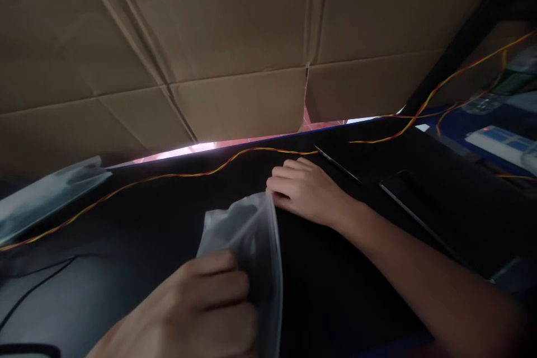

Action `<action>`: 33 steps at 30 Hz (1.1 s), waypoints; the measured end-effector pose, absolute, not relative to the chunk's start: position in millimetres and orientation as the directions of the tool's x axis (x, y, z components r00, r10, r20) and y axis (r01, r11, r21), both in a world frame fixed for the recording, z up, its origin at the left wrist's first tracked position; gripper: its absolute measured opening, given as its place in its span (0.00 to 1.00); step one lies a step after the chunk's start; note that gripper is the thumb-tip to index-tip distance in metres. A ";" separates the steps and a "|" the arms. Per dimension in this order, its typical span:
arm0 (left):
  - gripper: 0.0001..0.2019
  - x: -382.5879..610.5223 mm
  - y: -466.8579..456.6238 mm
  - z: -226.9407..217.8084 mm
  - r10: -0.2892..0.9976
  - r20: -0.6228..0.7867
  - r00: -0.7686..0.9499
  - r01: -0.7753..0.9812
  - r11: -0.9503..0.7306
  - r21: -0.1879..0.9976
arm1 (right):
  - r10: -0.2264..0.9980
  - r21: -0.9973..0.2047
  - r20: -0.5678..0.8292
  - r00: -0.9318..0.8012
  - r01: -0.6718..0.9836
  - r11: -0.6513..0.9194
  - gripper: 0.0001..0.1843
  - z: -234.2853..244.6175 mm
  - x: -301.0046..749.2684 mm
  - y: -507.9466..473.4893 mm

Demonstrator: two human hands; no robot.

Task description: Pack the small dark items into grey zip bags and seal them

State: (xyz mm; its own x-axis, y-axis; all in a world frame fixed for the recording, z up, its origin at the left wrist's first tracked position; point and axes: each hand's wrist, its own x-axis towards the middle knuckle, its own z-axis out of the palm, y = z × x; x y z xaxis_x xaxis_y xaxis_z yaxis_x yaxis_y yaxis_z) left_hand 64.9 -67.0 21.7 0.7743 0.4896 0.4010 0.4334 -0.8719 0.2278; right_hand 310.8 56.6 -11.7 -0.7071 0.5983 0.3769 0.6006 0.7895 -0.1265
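Observation:
A translucent plastic bag [262, 251] with a zip-style strip along its right edge lies over the black table in the middle of the view. Curled over the bag's near left part is my left hand [201, 307], its fingers closed on the plastic; the fingertips are hidden. At the bag's far right corner, my right hand [300, 187] pinches the edge, fingers bent and pressed together. Just beyond my right hand lies a dark, thin, flat device like a phone [342, 159]. A second, larger dark device [419, 212] rests to the right of my right forearm.
Brown cardboard [235, 22] stands along the far table edge. A red-and-yellow twisted wire [168, 177] crosses the black tabletop [146, 224]. Another plastic bag [50, 196] lies at left, near a black cable [37, 285]. At right is a white-and-blue box [503, 145].

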 end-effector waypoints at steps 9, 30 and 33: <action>0.22 53.5 -7.9 3.8 0.768 0.211 0.605 0.691 -0.638 0.340 | 0.808 -0.567 0.153 -0.568 0.620 0.543 0.08 -6.8 304.0 41.1; 0.46 13.3 8.3 -8.7 0.873 -0.129 0.470 0.868 -0.430 0.249 | 0.867 -0.879 0.119 -0.484 0.355 0.319 0.06 -1.7 316.3 53.4; 0.48 -13.8 12.3 -3.0 0.886 -0.142 0.440 0.894 -0.419 0.157 | 0.908 -0.699 0.091 -0.409 0.623 0.351 0.07 -1.1 334.2 60.9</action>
State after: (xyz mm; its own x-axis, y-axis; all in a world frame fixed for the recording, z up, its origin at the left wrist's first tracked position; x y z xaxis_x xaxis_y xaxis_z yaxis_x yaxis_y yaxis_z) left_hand -13.8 12.3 -3.0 0.4403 0.8865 -0.1423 0.8943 -0.4191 0.1568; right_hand 334.2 60.9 -1.1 -0.4092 0.9080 0.0905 0.6232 0.3505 -0.6991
